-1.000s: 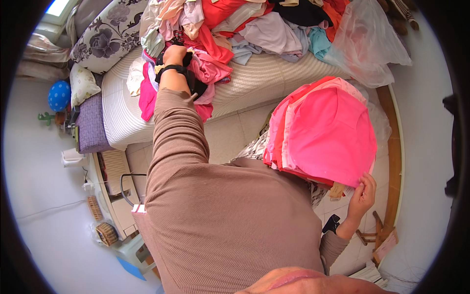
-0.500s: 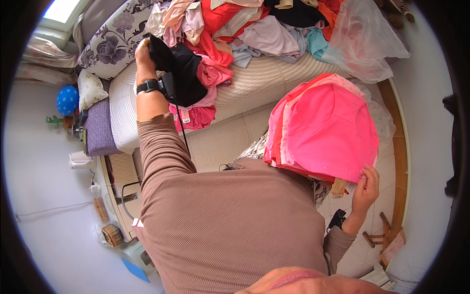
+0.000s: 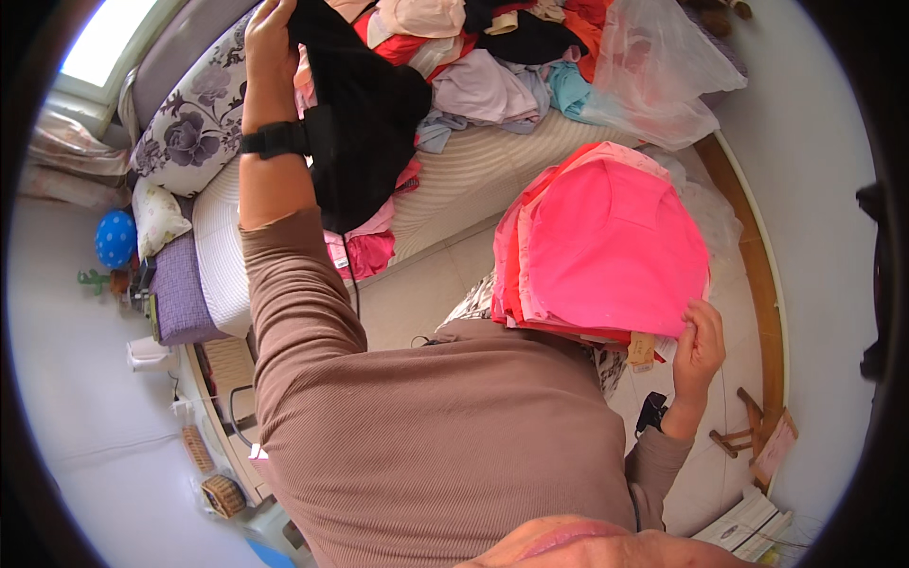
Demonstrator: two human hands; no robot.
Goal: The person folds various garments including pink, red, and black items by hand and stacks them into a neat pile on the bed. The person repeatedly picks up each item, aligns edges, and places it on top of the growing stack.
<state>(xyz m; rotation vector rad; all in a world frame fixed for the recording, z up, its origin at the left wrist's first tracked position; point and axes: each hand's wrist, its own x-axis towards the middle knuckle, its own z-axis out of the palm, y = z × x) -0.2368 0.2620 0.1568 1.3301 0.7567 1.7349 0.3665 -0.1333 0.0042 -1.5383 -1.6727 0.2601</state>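
Raised further since half a second ago, the left hand point(image 3: 272, 36) now reaches the upper edge of the view, and the black garment point(image 3: 374, 109) beside it hangs longer and more spread out. Its fingers are closed on the upper part of this garment, though the exact grip is partly cut off by the edge. The cloth drops to the right of the forearm and its black wristband point(image 3: 275, 140), in front of pink clothes point(image 3: 365, 248) at the front edge of the couch point(image 3: 473, 180).

Meanwhile, the right hand point(image 3: 701, 348) stays on the lower right corner of a stack of garments point(image 3: 615, 241), thumb and fingers pinching the edge. Bright pink cloth lies on top, with red and pale pink layers showing along the left side. That stack rests in front of the body, over patterned trousers point(image 3: 471, 301), and a tan paper tag point(image 3: 642, 352) hangs from its lower edge near the right hand.

Across the couch lies a heap of clothes point(image 3: 488, 87), with a clear plastic bag point(image 3: 653, 80) at its right end. Further left are a floral cushion point(image 3: 194, 128) and a blue balloon point(image 3: 115, 239).
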